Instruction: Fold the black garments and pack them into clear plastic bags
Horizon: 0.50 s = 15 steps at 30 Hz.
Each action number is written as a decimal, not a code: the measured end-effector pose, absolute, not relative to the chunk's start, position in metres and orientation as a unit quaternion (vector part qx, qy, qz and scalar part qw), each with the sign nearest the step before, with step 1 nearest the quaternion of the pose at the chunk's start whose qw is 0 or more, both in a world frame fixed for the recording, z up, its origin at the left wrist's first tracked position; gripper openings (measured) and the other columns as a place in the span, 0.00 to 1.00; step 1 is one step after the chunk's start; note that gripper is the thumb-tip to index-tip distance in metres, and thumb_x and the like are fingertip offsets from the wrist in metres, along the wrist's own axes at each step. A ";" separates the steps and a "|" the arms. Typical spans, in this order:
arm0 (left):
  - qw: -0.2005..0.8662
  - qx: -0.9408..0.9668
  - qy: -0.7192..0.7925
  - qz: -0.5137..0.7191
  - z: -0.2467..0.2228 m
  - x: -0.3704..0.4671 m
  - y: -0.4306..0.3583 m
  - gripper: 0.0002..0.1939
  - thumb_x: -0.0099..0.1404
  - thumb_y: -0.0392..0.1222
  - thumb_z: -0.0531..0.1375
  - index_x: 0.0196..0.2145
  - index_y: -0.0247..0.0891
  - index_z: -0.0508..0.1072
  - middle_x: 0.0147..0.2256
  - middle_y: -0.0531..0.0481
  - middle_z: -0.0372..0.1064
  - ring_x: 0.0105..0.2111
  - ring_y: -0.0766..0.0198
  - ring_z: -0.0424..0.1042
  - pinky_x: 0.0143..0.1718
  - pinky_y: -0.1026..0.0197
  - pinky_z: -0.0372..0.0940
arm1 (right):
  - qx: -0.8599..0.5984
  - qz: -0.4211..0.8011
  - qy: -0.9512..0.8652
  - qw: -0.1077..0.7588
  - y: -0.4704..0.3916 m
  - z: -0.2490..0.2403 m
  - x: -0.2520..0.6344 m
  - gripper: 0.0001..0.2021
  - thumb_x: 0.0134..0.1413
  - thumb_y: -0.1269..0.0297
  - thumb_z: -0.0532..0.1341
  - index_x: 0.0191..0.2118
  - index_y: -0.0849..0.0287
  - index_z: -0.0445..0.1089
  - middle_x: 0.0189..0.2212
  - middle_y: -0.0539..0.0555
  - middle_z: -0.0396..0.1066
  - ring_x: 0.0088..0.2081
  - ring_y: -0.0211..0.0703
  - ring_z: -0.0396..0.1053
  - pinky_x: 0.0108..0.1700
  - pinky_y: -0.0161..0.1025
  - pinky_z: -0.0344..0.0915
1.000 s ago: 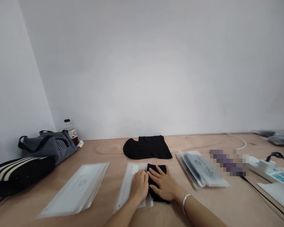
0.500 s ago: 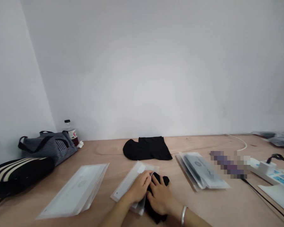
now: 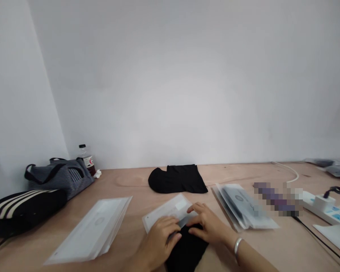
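Note:
In front of me a translucent plastic bag (image 3: 164,212) lies at a slant, with a piece of black cloth (image 3: 188,251) at its near end. My left hand (image 3: 161,238) is closed, its bent fingers and thumb on the black cloth beside the bag's end. My right hand (image 3: 208,223) curls over the bag's right end, with its thumb against the cloth and its forefinger on the plastic. Exactly what lies between these fingertips is partly hidden. Farther back, another black cloth piece (image 3: 178,179) with a rounded left end is spread flat.
Flat plastic bags lie to the left (image 3: 92,228), and filled plastic bags (image 3: 243,207) to the right. A striped bag (image 3: 73,179), black pouch (image 3: 31,211) and bottle (image 3: 87,160) stand far left. A power strip (image 3: 328,211) and black cable (image 3: 320,238) are at right.
My hands have moved apart, the left down and leftward, the right to the right. The plastic bag has turned and shifted rightward; the near black cloth now shows spread out below it.

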<state>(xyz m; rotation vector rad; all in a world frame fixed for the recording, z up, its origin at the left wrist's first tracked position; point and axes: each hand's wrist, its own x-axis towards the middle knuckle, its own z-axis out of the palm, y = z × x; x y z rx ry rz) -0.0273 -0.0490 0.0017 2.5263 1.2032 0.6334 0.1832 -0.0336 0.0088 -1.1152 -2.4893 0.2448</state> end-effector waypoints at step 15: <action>0.154 0.924 0.330 0.113 0.000 -0.045 -0.029 0.23 0.62 0.50 0.53 0.55 0.52 0.55 0.58 0.54 0.49 0.58 0.54 0.45 0.56 0.42 0.37 | -0.508 0.020 -0.841 0.183 -0.052 0.005 0.181 0.20 0.52 0.50 0.51 0.37 0.61 0.71 0.43 0.61 0.66 0.48 0.52 0.59 0.53 0.49 0.45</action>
